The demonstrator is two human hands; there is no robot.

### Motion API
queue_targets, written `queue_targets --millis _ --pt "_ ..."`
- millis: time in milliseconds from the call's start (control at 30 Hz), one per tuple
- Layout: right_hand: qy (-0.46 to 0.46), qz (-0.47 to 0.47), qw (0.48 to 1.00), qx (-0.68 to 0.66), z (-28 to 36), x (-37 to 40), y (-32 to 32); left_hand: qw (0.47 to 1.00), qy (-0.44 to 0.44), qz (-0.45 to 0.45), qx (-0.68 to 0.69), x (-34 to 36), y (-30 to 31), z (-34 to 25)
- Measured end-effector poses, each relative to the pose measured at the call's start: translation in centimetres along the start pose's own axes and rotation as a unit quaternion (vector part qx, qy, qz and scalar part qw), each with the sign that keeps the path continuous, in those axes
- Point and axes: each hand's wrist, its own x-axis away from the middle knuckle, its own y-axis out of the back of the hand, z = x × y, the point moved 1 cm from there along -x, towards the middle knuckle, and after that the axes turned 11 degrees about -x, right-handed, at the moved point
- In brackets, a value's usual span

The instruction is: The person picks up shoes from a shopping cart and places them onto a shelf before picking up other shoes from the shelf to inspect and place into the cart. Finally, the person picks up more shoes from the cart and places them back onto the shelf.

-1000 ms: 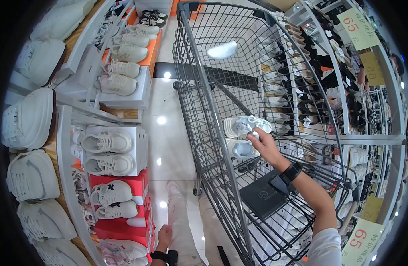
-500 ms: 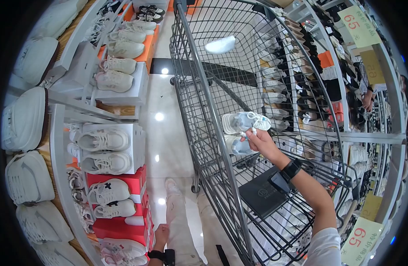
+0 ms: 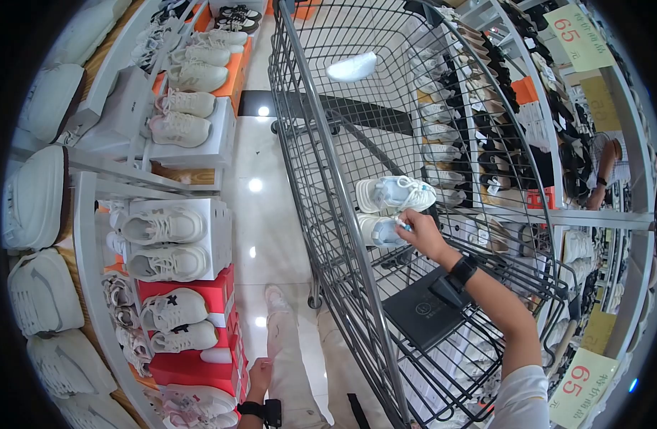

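Observation:
A pair of white sneakers with pale blue lining rests on the shopping cart, the far sneaker [image 3: 387, 194] beside the near sneaker [image 3: 378, 230]. My right hand [image 3: 422, 234] reaches over the cart from the right, its fingers pinched on the lace area of the near sneaker. A bit of white and blue shows at the fingertips; the hand covers the rest of that shoe's front. My left hand [image 3: 260, 375] hangs low beside my leg, fingers curled, with nothing seen in it, close to a red shoebox [image 3: 182, 368].
The dark wire shopping cart [image 3: 333, 157] surrounds my right arm. A white shoe-shaped item [image 3: 352, 67] lies at its far end, and a black panel [image 3: 422, 307] sits on its near part. Shoe shelves [image 3: 92, 214] line the left; a co-worker's arm [image 3: 604, 168] shows at the right.
My right hand has lowered slightly left onto the near sneaker; the white lace loop seen above its fingers has dropped. The other person's arm at the right has shifted. My left hand stays nearly still.

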Motion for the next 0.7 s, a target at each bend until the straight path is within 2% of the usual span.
queue_targets --millis 67,133,267,333,400,567,633,700 --pt "0.001 0.004 0.999 0.032 -1.0 0.1 -0.2 1.000 0.009 0.004 0.009 -0.1 -0.3 0.5" --pt "0.070 0.002 0.994 0.082 -1.7 0.3 -0.7 1.000 0.018 0.006 0.016 -0.1 -0.3 0.6" --pt "0.039 0.071 0.990 0.114 -1.6 0.4 -0.3 0.999 0.020 0.011 0.024 -0.2 0.3 0.2" --pt "0.079 0.070 0.984 0.142 -1.4 0.3 0.0 1.000 0.027 0.015 0.008 -0.5 0.0 0.9" --pt "0.085 0.085 0.982 0.145 -1.6 -0.1 0.4 1.000 0.000 0.006 0.013 -0.8 -0.2 1.6" --pt "0.109 0.132 0.977 0.129 -1.4 -1.2 0.6 0.999 0.005 0.006 0.033 -1.1 -0.5 1.4" --pt "0.191 -0.030 0.972 0.133 0.5 -2.1 0.8 0.999 0.003 0.012 0.047 -1.1 -0.4 0.7" --pt "0.171 -0.056 0.980 0.089 -0.9 -3.6 -0.2 1.000 -0.001 0.015 0.028 -1.1 -0.2 0.1"
